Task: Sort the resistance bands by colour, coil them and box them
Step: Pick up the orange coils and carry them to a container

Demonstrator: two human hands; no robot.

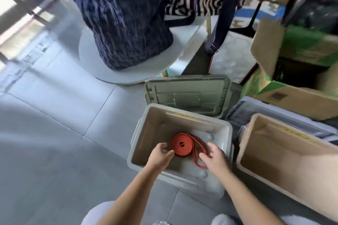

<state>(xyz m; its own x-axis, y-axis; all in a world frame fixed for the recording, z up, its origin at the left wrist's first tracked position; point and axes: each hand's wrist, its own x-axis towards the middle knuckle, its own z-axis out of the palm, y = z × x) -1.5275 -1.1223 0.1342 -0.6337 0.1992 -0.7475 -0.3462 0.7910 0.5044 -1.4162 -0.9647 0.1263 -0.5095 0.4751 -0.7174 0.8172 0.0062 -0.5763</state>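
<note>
Left hand [161,153] loosely curled, right hand [214,157] spread open, nothing gripped; both held just above orange band coil [182,145] on floor of grey box [146,137]. Stray loop [199,165] at near right should be tucked against coil so unwinding is avoided

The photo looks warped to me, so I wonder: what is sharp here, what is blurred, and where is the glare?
Head view: the red bands, left hand and right hand are fairly sharp; the dark bag and cardboard box are smeared; daylight glares at top left; the wide lens bends the floor lines.
</note>
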